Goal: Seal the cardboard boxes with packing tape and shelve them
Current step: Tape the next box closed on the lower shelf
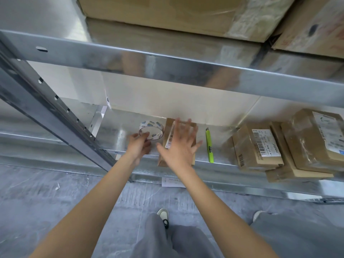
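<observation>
On the galvanised metal shelf [119, 135], the left hand [138, 146] curls its fingers [144, 135] round the clear printed roll of packing tape [151, 132] while the right hand [181, 144], fingers spread straight, hovers over the small brown cardboard box [168, 133] beside it.

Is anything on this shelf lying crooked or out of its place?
Yes. The stack of taped boxes on the right lies askew, and its lowest box juts over the shelf's front edge. A sheet of paper lies on the floor below.
</observation>
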Motion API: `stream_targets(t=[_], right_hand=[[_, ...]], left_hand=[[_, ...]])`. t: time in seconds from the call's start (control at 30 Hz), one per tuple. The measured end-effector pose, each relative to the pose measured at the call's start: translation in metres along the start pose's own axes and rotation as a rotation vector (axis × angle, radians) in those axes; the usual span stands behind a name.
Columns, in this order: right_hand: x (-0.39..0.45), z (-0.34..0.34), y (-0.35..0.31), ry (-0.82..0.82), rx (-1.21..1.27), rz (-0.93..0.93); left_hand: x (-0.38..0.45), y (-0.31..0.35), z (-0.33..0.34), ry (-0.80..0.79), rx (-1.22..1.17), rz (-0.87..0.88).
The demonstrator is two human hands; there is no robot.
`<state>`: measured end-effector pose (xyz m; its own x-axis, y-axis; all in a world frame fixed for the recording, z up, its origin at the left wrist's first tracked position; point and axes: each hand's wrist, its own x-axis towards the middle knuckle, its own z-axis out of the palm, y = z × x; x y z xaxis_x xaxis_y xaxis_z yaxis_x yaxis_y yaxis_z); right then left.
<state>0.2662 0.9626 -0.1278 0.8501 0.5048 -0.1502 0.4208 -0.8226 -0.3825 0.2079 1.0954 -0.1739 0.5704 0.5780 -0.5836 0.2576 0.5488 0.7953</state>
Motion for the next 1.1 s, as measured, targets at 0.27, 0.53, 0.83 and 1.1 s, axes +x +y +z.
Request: stream_targets(t=[0.27,0.53,0.83,1.1], right_hand=[[0.013,-0.029,0.016,0.089,0.784,0.182],[0.013,-0.019,0.039,-0.044,1.088,0.138],[0.016,-0.009,0.049,-0.007,1.140,0.201],[0.021,-0.007,0.052,-0.016,1.148,0.167]], left_hand=[[-0.036,0.022,0.044,-0.198,-0.017,0.166],[-0.045,0.018,0.095,0.010,0.846,0.526],[-0.041,0.052,0.076,0.102,0.978,0.598],[-0.020,0.063,0.027,0.130,0.970,0.482]])
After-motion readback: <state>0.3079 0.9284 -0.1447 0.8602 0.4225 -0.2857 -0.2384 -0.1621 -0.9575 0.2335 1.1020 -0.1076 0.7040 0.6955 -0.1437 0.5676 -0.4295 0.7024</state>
